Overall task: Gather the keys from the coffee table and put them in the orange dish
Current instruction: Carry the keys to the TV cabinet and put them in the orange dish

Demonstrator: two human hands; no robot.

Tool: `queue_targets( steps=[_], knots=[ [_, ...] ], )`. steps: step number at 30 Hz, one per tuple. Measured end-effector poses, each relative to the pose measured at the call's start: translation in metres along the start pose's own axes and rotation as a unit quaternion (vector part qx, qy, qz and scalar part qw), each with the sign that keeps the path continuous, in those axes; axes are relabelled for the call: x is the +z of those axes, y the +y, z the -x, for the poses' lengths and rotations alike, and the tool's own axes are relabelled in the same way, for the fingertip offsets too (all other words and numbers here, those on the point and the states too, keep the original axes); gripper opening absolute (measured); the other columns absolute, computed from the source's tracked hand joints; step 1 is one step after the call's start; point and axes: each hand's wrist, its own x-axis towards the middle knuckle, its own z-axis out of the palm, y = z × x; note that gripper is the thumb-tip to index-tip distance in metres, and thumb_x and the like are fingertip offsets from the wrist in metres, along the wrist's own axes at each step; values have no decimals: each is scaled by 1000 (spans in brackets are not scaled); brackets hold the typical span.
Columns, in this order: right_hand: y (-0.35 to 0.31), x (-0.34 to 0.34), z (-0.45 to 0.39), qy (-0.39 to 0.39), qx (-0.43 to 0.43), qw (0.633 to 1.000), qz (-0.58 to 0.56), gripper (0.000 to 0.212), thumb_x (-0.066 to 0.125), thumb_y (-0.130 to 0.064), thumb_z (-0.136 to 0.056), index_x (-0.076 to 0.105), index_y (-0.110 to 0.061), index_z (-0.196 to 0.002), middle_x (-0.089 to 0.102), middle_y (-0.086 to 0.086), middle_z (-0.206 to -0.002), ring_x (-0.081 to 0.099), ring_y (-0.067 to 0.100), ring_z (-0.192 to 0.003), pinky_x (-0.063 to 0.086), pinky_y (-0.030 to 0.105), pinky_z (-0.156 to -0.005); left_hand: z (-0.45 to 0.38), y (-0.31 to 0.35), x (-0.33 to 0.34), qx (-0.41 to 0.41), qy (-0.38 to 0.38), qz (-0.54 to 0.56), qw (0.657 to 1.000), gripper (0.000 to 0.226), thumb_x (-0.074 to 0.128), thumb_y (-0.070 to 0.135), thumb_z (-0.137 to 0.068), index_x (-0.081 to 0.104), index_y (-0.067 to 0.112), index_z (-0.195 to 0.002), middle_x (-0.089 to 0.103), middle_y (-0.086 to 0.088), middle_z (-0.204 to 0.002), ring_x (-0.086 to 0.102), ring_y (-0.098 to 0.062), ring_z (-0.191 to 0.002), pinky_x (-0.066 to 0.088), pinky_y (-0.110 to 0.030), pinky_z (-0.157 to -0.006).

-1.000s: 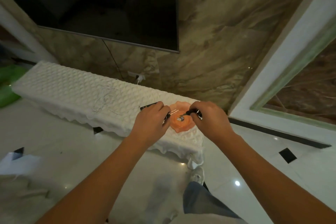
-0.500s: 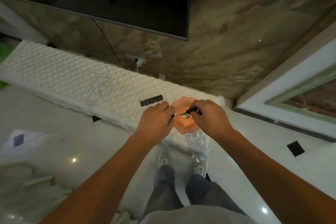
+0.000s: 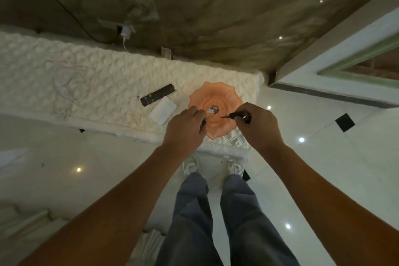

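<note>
Keys are nearly all gathered, I judge: one small item (image 3: pixel 212 110) lies already in the orange dish (image 3: pixel 232 101). The right hand (image 3: pixel 257 124) pinches a dark key (image 3: pixel 234 115) over the dish. The left hand (image 3: pixel 185 128) is closed on a pale key (image 3: pixel 209 116) at the rim; both are not yet released.

Both hands over the orange dish (image 3: pixel 224 95): right hand (image 3: pixel 258 126) at three o'clock pinches a black-headed key (image 3: pixel 234 115), left hand (image 3: pixel 184 129) at eight o'clock grips another key.
</note>
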Motion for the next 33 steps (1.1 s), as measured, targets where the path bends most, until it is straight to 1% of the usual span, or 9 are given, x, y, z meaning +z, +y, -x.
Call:
queue_targets(
  steps=[3, 5, 10, 14, 17, 22, 27, 31, 33],
  knots=[
    [27, 42, -20, 0, 21, 1000, -17, 9, 64, -22, -84, 66, -29, -89, 61, -16, -76, 56, 6, -68, 34, 9, -58, -15, -18, 41, -13, 2, 19, 1000, 15, 61, 20, -88, 62, 11, -100, 61, -8, -95, 61, -25, -77, 51, -36, -59],
    [46, 70, -33, -10, 19, 1000, -17, 9, 64, -22, -84, 66, -28, -90, 60, -15, -77, 56, 6, -70, 36, 12, -59, -24, -29, 71, -13, -1, 24, 1000, 16, 62, 21, -87, 62, 12, -101, 61, -7, -95, 61, -24, -77, 50, -34, -59],
    [79, 121, -59, -33, -4, 999, -14, 10, 62, -20, -85, 67, -26, -91, 65, -11, -82, 57, 7, -73, 40, 19, -63, -42, -54, 130, -12, -8, 5, 1000, 14, 62, 20, -86, 62, 11, -97, 60, -9, -93, 60, -27, -78, 38, -29, -58],
    [96, 141, -64, -42, -12, 999, -5, 11, 61, -19, -85, 67, -25, -92, 67, -8, -84, 56, 8, -72, 39, 18, -60, -46, -65, 160, -2, -13, -16, 1000, 13, 60, 20, -87, 61, 10, -96, 60, -10, -93, 59, -27, -78, 46, -34, -57],
    [103, 145, -64, -53, -8, 999, 4, 12, 62, -19, -84, 68, -24, -93, 67, -7, -85, 55, 8, -72, 35, 13, -58, -44, -69, 171, -2, -28, -34, 999, 15, 59, 22, -88, 62, 10, -96, 59, -10, -94, 58, -27, -80, 47, -35, -57],
    [106, 144, -63, -62, -14, 997, 32, 13, 62, -18, -83, 69, -22, -93, 70, -4, -88, 61, 13, -79, 47, 26, -64, -44, -75, 176, 14, -48, -61, 997, 17, 59, 23, -88, 65, 10, -98, 58, -10, -94, 57, -28, -82, 36, -30, -55],
    [118, 147, -62, -84, -13, 995, 43, 13, 62, -14, -83, 67, -19, -94, 67, -3, -89, 55, 12, -75, 33, 15, -58, -47, -78, 183, 1, -70, -92, 993, 22, 54, 27, -91, 65, 13, -106, 57, -8, -101, 56, -26, -88, 34, -30, -58],
    [127, 150, -58, -88, -20, 994, 55, 13, 64, -12, -83, 67, -17, -95, 66, -1, -91, 52, 12, -79, 38, 23, -65, -47, -77, 186, 9, -72, -97, 993, 22, 54, 26, -90, 65, 13, -104, 58, -8, -100, 56, -26, -88, 32, -30, -57],
    [128, 151, -57, -85, -23, 994, 59, 14, 63, -11, -83, 68, -17, -94, 62, -3, -88, 52, 14, -81, 37, 22, -65, -47, -76, 185, 12, -68, -95, 993, 22, 56, 25, -89, 65, 13, -104, 59, -8, -100, 56, -26, -87, 31, -30, -57]
  ],
)
